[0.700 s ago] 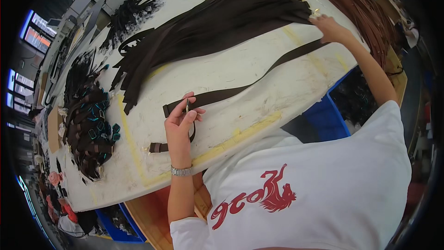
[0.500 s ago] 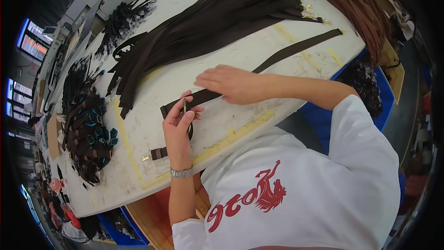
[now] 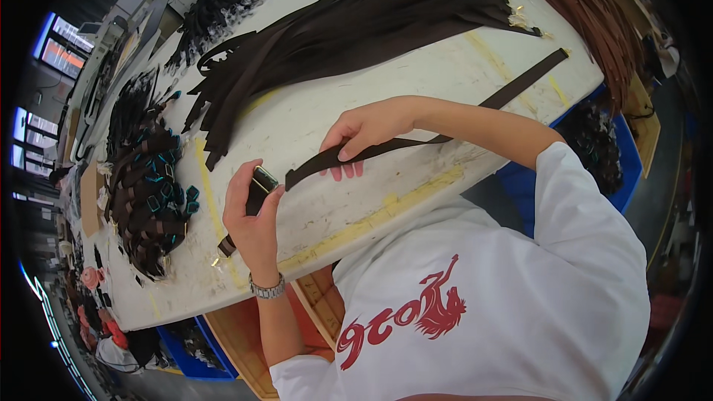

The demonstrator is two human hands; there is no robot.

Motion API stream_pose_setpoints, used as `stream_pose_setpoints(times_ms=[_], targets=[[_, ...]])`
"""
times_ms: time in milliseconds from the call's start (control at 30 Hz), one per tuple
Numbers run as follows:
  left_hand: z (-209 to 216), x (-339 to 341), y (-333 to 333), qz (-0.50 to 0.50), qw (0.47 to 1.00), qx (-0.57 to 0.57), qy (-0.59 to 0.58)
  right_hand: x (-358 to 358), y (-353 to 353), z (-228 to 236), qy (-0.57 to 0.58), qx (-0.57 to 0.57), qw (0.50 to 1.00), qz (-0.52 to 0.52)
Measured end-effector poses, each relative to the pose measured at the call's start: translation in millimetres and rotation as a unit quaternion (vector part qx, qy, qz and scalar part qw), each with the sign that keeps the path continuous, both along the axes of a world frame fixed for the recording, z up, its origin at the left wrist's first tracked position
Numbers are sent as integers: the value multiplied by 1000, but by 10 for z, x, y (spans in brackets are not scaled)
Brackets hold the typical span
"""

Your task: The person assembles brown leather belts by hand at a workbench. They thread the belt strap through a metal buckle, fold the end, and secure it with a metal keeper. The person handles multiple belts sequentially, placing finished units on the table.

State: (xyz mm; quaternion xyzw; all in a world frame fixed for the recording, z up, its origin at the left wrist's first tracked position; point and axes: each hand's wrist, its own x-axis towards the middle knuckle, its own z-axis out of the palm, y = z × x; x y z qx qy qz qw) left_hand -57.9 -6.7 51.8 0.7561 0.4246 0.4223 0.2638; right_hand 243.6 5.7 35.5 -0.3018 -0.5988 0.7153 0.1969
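Windows (image 3: 64,55) glow at the room's edge, well left of the big bundle of dark brown straps (image 3: 356,37) lying on the white worktop (image 3: 319,226). Left of that bundle, a heap of short dark straps with teal-edged buckles (image 3: 148,197) sits towards the worktop's end. Off the bundle's upper left lies a smaller bunch of black strips (image 3: 204,26).

Below the bundle's left end, the left hand (image 3: 251,221), a metal watch (image 3: 267,289) at its wrist, grips a gold-rimmed rectangular buckle (image 3: 265,179) between thumb and fingers. Dark strapping with a gold-coloured clasp (image 3: 216,261) shows beneath that hand; I cannot tell whether it joins the buckle.

Below the bundle's middle, the right hand (image 3: 379,126) pinches a long dark brown strap (image 3: 520,83) near one end. That end points at the buckle, just beside it, and the other lies below the bundle's right end. Past there hang reddish-brown straps (image 3: 575,15), with a blue crate (image 3: 625,148) lower down.
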Motion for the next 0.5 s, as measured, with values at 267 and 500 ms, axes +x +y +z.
stream_pose_setpoints(times_ms=[267, 500], targets=[[27, -11, -53, -37, 997, 20, 64, -512, 60, 66, -4, 2, 999, -46], [53, 32, -74, -46, 995, 33, 87, -542, 50, 129, 56, -34, 972, -228]])
